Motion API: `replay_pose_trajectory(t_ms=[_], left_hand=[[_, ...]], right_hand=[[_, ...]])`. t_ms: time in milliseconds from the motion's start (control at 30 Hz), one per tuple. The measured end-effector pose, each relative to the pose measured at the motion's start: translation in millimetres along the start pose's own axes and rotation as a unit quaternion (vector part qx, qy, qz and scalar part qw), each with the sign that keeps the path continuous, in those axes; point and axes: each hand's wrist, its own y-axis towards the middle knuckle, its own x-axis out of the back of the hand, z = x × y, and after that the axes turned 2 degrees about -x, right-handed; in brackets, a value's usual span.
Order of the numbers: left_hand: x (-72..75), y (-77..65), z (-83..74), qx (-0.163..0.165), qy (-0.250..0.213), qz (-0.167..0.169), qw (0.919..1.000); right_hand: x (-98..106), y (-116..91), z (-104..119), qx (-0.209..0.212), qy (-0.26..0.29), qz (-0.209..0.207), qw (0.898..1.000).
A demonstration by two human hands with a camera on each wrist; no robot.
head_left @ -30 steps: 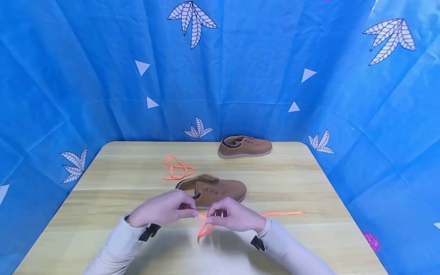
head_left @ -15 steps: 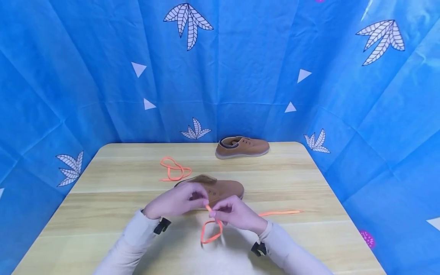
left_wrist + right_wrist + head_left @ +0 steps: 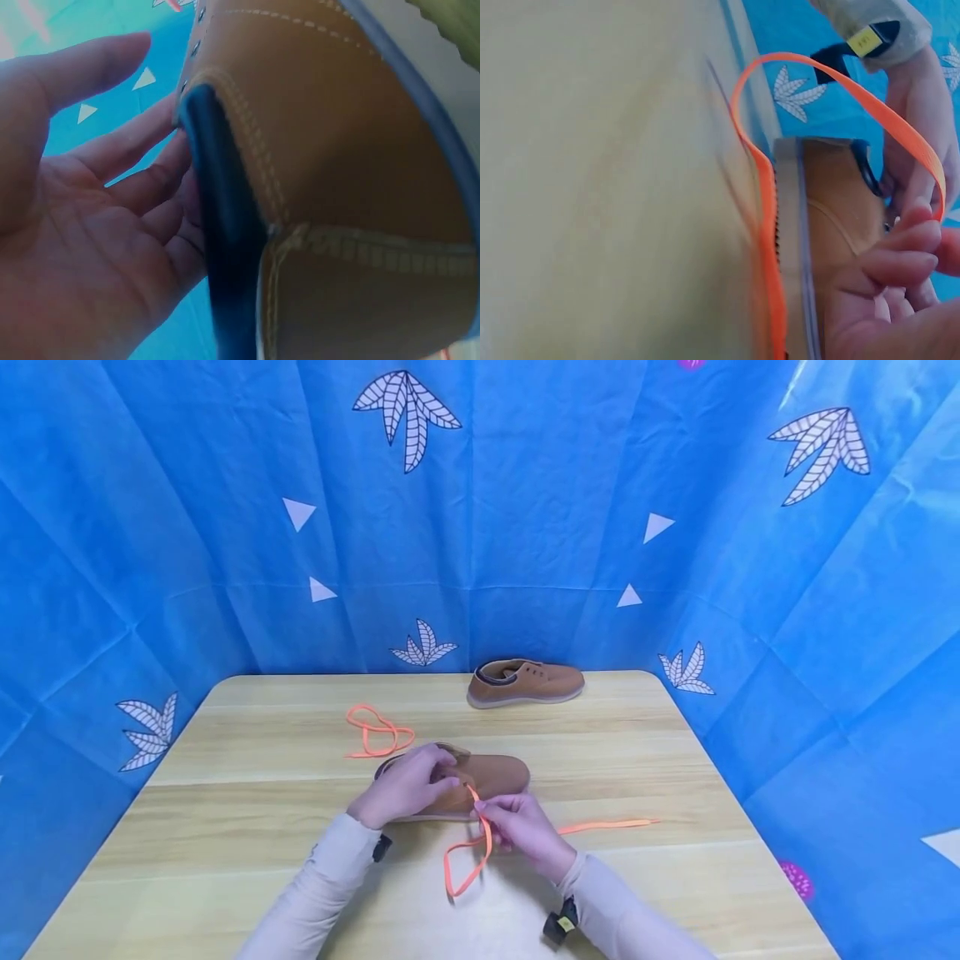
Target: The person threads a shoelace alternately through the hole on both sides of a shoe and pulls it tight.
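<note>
A brown shoe (image 3: 501,772) lies on its sole in front of me, toe to the right. My left hand (image 3: 405,787) is at its opening; in the left wrist view the fingers of that hand (image 3: 94,206) reach behind the dark collar, with the thumb apart from them. Between thumb and fingertips, my right hand (image 3: 528,835) pinches a flat orange shoelace (image 3: 889,118). One end of the lace runs up to an eyelet on the shoe's near side. The rest hangs in a loop below the hand and passes behind it to the right.
A second brown shoe (image 3: 525,683), without a lace, stands at the table's far edge. Another orange shoelace (image 3: 378,729) lies coiled at the back left. Blue patterned cloth (image 3: 547,510) hangs around the wooden table (image 3: 247,793).
Both hands held the lace between them before, in front of the shoe. The left hand has let go and moved up to the shoe's opening; the right has brought the lace to the eyelets.
</note>
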Motion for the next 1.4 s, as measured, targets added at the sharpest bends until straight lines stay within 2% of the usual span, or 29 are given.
replay_pose_trajectory(t_ms=[100,233,467,700,867,1000,1100,1400], left_hand=[[-5.0,3.5,-0.5,-0.003,0.004,0.013,0.9999],[-9.4,5.0,-0.1,0.014,0.011,0.019,0.9997],[-7.7,3.0,-2.3,0.018,0.008,0.020,0.9996],[-6.2,4.3,2.7,0.005,-0.013,0.032,0.9994],[-6.5,10.6,8.7,-0.004,-0.049,0.062,0.9968],[-5.9,15.5,10.7,0.019,-0.092,0.088,0.9917],[-5.0,17.2,11.2,0.040,-0.105,0.095,0.9891],[-4.3,18.6,10.7,0.091,-0.156,0.081,0.9802]], right_hand=[[-3,1,-5,-0.005,0.015,-0.013,1.000],[-7,3,-8,-0.001,0.021,-0.030,0.999],[-13,6,-7,0.003,0.010,-0.053,0.999],[-19,14,-9,-0.001,0.006,-0.067,0.998],[-21,18,-10,-0.001,-0.001,-0.081,0.997],[-21,21,-11,0.002,-0.014,-0.089,0.996],[-21,22,-11,0.003,-0.024,-0.089,0.996],[-17,19,-6,0.006,-0.044,-0.053,0.998]])
